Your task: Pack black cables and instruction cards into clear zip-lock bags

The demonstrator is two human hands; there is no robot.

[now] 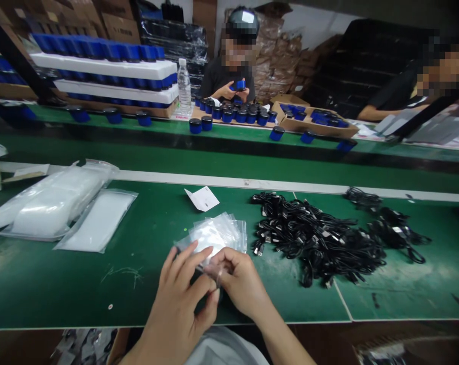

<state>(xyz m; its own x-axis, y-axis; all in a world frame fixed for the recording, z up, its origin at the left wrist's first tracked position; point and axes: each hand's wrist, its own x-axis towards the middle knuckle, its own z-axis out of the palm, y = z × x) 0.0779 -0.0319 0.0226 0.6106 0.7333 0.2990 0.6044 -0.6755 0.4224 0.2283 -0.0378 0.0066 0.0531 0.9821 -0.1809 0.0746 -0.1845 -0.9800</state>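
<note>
Near the front edge of the green table, my left hand (186,286) and my right hand (239,279) meet. Between them is a small clear plastic bag (215,271), pinched by the thumb and bent fingers of each hand. The other fingers of my left hand stretch over a fanned stack of clear plastic bags (222,230). What lies inside or under the pinched bag is mostly hidden by my fingers. Right of my hands is a large heap of black cables (320,238) with metal plugs. A folded white paper (203,198) stands just behind the bag stack.
Large packs of clear bags (47,203) lie at left. Smaller cable bundles (396,228) sit at far right. Beyond a white strip, blue jars with black lids (195,125) stand on a green ledge (168,132). Across it, a person (233,76) holds a blue item; another is at right.
</note>
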